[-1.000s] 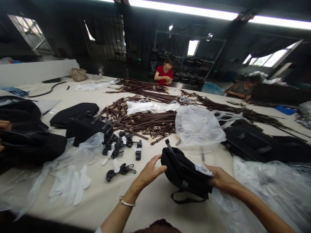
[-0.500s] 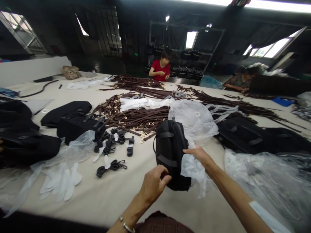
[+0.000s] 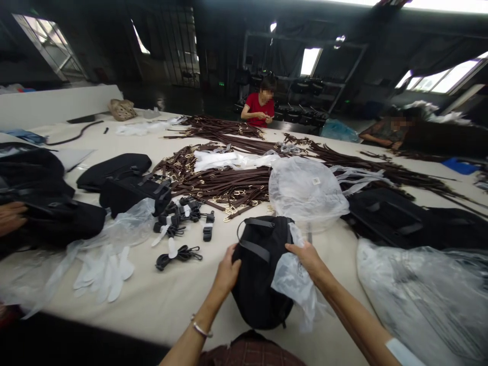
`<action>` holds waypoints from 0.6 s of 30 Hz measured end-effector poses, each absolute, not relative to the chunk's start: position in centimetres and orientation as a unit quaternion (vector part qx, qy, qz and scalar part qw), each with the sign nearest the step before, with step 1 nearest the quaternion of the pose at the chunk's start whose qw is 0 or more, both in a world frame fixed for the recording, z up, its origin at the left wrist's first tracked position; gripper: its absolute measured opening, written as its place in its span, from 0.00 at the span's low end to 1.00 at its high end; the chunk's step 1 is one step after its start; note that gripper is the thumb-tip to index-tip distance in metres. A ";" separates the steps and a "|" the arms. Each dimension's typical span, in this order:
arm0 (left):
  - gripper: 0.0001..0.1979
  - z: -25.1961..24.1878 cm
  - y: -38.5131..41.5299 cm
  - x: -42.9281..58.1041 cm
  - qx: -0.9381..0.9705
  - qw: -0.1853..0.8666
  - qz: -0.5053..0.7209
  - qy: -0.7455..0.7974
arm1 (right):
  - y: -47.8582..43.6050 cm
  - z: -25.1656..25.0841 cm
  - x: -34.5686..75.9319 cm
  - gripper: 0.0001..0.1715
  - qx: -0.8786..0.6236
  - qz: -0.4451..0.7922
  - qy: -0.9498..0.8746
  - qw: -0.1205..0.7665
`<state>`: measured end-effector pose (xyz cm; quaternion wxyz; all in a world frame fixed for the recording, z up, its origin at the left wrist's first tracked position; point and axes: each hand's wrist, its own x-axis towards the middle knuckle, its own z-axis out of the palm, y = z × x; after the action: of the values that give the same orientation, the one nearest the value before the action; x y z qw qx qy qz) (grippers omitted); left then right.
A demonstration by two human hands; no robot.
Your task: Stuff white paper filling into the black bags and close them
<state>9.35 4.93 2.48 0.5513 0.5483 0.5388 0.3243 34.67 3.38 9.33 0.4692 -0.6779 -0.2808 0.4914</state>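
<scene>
A small black bag [image 3: 256, 284] with a top loop and dark grey straps stands tilted on the table in front of me. My left hand [image 3: 229, 269] grips its left edge, thumb on the near face and the other fingers partly hidden behind. On the opposite side my right hand [image 3: 307, 259] holds the bag's edge, with a crumpled clear plastic bag [image 3: 292, 279] bunched under the fingers and hanging down. Just beyond lies a puffed translucent plastic bag [image 3: 305, 188] with a small label.
Left are bundled black straps [image 3: 179, 258], white strips [image 3: 104, 274] and more black bags [image 3: 131, 188]. Brown straps [image 3: 232, 183] with gold hooks cover the middle. Plastic-wrapped goods [image 3: 415, 290] lie right. A co-worker's hand [image 3: 11, 217] touches a bag at left; two people sit across.
My left hand has moved up and left from the bag's lower front to its left edge. The black bag has turned and come nearer to me. A co-worker's hand shows more at far left.
</scene>
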 end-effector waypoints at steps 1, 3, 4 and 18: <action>0.25 1.8 5.7 8.4 0.533 0.561 0.325 0.544 | 3.1 9.0 34.7 0.18 -0.673 0.503 -0.264 0.473; 0.20 0.5 7.0 6.9 0.518 0.568 0.322 0.553 | 2.5 8.2 34.3 0.16 -0.662 0.532 -0.229 0.475; 0.19 -0.1 7.3 6.4 0.512 0.562 0.323 0.563 | 2.2 7.8 33.8 0.15 -0.656 0.546 -0.214 0.475; 0.13 5.7 -1.0 5.1 0.732 0.374 0.205 0.531 | 3.1 8.6 27.8 0.28 -0.627 0.577 -0.196 0.484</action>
<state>5.11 -1.03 5.71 0.3742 0.7322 0.5308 0.2051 27.78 3.12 8.63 0.4845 -0.6275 -0.1958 0.5772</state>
